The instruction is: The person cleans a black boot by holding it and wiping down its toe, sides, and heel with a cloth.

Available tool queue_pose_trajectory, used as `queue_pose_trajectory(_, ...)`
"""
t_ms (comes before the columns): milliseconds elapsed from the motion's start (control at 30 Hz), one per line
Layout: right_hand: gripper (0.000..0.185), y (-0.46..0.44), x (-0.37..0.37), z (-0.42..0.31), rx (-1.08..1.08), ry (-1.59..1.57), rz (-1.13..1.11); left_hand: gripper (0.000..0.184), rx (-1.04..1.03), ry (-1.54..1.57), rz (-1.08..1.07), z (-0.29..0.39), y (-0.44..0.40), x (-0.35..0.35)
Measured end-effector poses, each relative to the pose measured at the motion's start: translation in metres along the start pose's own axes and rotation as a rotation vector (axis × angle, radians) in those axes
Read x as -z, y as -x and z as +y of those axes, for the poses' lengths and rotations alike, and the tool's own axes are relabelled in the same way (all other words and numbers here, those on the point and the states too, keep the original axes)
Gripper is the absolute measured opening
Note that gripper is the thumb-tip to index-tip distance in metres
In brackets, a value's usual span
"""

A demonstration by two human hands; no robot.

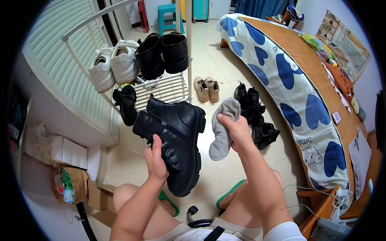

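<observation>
paper bag (82, 180): low at the far left, open at the top, something green and red inside.
rack (171, 88): white bars, slatted lower shelf; on its upper level, white shoes (124, 64) at left, black boots (175, 52) close beside them at right.
left hand (156, 160): closed on the boot, thumb over the lacing; the other fingers are mostly hidden.
boot (177, 140): black, held up off the floor in front of the rack, tilted, shaft up and toe down towards the person, zip side in view, sole facing right.
beige shoes (207, 90): a pair on the floor (217, 54), just beyond the cloth.
cloth (220, 142): grey, bunched, near the boot's sole, a gap between them.
right hand (237, 130): gripping the cloth, thumb on top.
floor shoes (263, 134): black, grouped between right hand and bed.
bed (295, 104): along the right, its side hung with blue hearts.
</observation>
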State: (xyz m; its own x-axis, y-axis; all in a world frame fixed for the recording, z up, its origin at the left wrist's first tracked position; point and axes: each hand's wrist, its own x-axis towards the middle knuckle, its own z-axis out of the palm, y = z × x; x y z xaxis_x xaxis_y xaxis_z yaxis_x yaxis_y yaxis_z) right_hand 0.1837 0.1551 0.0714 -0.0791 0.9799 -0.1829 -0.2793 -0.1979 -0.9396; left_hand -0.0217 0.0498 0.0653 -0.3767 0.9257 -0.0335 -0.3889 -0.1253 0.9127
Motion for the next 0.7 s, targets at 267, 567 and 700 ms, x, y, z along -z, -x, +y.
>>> queue_pose_trajectory(267, 0.025, 0.026, -0.003, 0.007, 0.291, 0.114, -0.138, 0.050, 0.029, 0.111, 0.081, 0.003, -0.007, -0.002)
queue_pose_trajectory(567, 0.051, 0.077, -0.027, 0.005, 0.794, 0.772, -0.810, 0.055, 0.005, 0.133, 0.127, 0.004, -0.015, -0.001)
queue_pose_trajectory(700, 0.048, 0.075, -0.023, 0.015, 0.776, 0.660, -0.924, 0.056, 0.003, 0.234, 0.171, 0.003, -0.021, 0.004)
